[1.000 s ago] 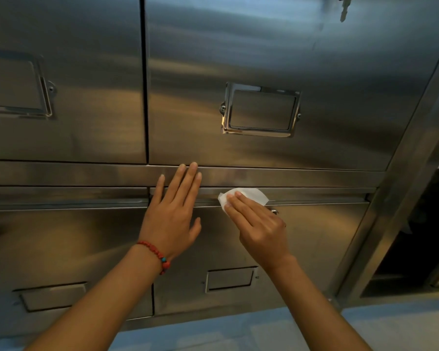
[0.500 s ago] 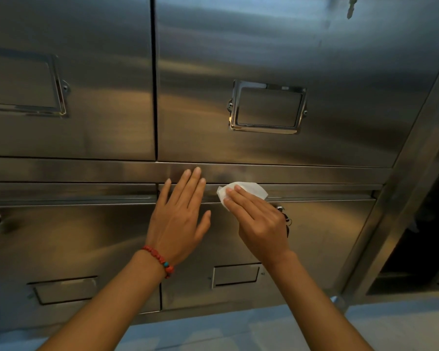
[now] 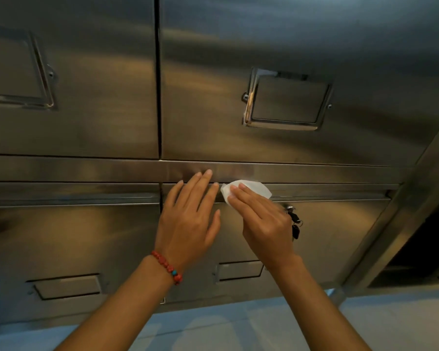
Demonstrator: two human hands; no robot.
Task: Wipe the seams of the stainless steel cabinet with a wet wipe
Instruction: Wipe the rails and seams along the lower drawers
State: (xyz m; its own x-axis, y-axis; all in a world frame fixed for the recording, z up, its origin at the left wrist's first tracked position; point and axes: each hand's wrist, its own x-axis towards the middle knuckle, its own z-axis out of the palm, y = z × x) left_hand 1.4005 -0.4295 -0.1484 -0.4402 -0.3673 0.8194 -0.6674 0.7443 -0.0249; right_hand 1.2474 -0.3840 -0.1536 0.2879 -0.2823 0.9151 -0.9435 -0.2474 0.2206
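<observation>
The stainless steel cabinet (image 3: 314, 41) fills the view, with 2 upper doors separated by a vertical seam (image 3: 158, 77) and a horizontal rail (image 3: 314, 174) running beneath them. Below the rail sit 2 lower doors.

The right hand (image 3: 261, 221) lies flat with straight fingers (image 3: 238, 196) pressing a white wet wipe (image 3: 251, 189) against the top edge of the lower right door, at the horizontal seam (image 3: 335, 183) just under the rail. The wipe is folded or bunched; part of it shows above and to the right of the fingertips, the remainder is hidden under the hand. Nothing is curled around the wipe as far as the view shows; it is held by pressure against the metal.

The left hand (image 3: 188, 221) is spread flat on the cabinet just beside the right hand, fingers extended, their tips reaching the rail. It holds nothing. A red beaded bracelet (image 3: 167, 267) with 1 blue bead circles the left wrist.

A framed label holder (image 3: 287, 100) is fixed to the upper right door; a second one (image 3: 18, 72) sits on the upper left door. A lock with hanging keys (image 3: 295, 224) shows on the lower right door, just right of the right hand. 2 recessed handles (image 3: 67, 287) (image 3: 240, 271) sit low on the lower doors. A pale floor (image 3: 390, 323) lies below the cabinet.
</observation>
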